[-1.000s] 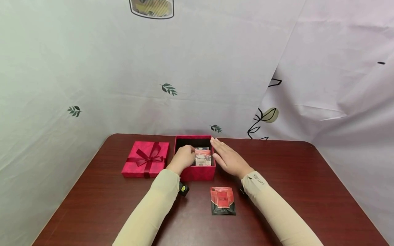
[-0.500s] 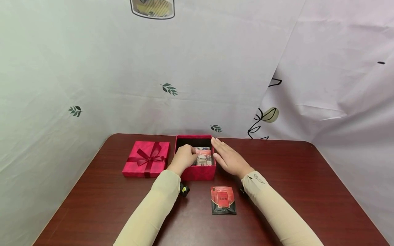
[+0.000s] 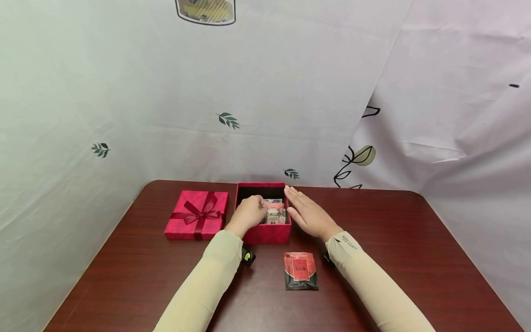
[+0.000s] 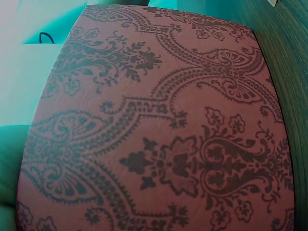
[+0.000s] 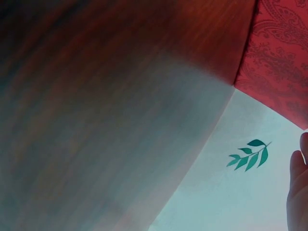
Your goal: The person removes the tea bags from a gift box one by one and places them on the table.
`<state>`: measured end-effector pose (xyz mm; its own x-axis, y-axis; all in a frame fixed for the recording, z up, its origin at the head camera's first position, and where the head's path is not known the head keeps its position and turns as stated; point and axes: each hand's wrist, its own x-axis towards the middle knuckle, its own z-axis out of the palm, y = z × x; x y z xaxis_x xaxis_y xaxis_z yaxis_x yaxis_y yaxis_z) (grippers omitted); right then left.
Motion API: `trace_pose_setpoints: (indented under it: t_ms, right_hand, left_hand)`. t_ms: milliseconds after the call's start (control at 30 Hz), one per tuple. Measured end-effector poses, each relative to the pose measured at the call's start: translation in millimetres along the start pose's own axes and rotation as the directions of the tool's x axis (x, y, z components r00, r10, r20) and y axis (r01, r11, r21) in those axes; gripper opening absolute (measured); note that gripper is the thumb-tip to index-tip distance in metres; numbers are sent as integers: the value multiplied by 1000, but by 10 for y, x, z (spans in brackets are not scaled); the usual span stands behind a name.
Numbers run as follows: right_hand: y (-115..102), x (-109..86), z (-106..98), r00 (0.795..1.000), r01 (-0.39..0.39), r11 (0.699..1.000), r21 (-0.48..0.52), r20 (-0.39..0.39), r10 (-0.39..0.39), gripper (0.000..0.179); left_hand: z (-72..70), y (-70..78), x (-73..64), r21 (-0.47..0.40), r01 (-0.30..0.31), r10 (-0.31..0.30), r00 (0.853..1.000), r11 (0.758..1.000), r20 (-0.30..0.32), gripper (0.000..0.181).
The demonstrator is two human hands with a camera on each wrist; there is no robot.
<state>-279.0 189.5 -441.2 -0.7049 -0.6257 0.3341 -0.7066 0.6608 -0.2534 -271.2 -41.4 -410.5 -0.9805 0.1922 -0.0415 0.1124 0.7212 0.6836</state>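
Observation:
A red patterned gift box (image 3: 267,234) stands without its lid near the back of the table, several small printed packets (image 3: 275,217) inside. My left hand (image 3: 250,213) reaches over its front left edge with bent fingers. The fingertips are down among the packets and hidden, so I cannot tell whether they pinch one. My right hand (image 3: 309,213) lies with straight fingers along the box's right side, fingertips at the far right corner. In the left wrist view the patterned box wall (image 4: 159,115) fills most of the picture. The right wrist view shows the right fingers (image 5: 297,173) beside the box.
The red lid (image 3: 199,215) with a ribbon bow lies left of the box. A red and black pouch (image 3: 300,271) lies flat between the forearms, toward the front. Pale cloth (image 3: 265,152) with leaf prints hangs behind the brown table (image 3: 394,240).
My left hand has shifted slightly right inside the box, and the packets beside its fingers have changed position a little. My right hand, the lid and the pouch stay where they were.

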Motion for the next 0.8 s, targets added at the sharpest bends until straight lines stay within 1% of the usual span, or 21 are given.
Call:
trace_pose_setpoints:
  t_ms: [100, 200, 333, 467, 633, 800]
  right_hand:
    - [-2, -1, -2, 1000, -7, 1000, 0, 0, 7, 58]
    - [-3, -2, 0, 1000, -14, 1000, 3, 5, 14, 59]
    - [-6, 3, 0, 1000, -18, 1000, 5, 8, 18, 59]
    - [-7, 6, 5, 1000, -4, 1000, 10, 0, 4, 58]
    - [-6, 3, 4, 1000, -1, 1000, 11, -3, 1, 58]
    - [2, 1, 5, 1000, -13, 1000, 15, -1, 13, 58]
  left_hand:
    - [11, -5, 9, 1, -12, 12, 1000, 1000, -1, 11]
    - [14, -1, 4, -13, -28, 28, 999, 1000, -17, 10]
    - [6, 8, -14, -35, -57, 55, 997, 998, -61, 9]
    - [0, 12, -30, -66, -70, 62, 991, 995, -117, 11]
    - [-1, 11, -33, -92, -89, 71, 979, 992, -190, 13]
    - [-4, 14, -48, -122, -118, 83, 962, 985, -261, 14]
